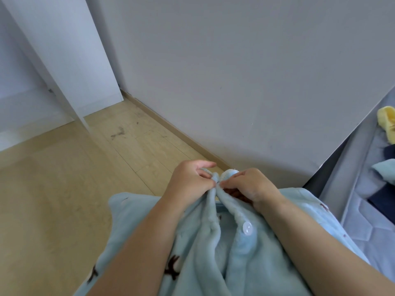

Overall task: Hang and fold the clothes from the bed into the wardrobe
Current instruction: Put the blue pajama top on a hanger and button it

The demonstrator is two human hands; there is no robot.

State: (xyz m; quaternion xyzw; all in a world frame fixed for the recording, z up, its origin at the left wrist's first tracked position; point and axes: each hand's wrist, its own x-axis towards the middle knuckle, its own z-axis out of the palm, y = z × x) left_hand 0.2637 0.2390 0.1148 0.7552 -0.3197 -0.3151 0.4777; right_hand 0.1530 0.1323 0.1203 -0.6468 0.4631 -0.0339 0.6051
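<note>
Both hands meet at the front opening of a pale blue fleece pyjama top printed with small brown reindeer, held up in front of the person above the light wooden floor. The left hand pinches the left edge of the placket, fingers curled; the right hand pinches the facing edge — the two touch. A white round button sits fastened lower down. At right lies the grey quilted bed, carrying a yellow garment and dark blue clothes. The white wardrobe stands at the left.
</note>
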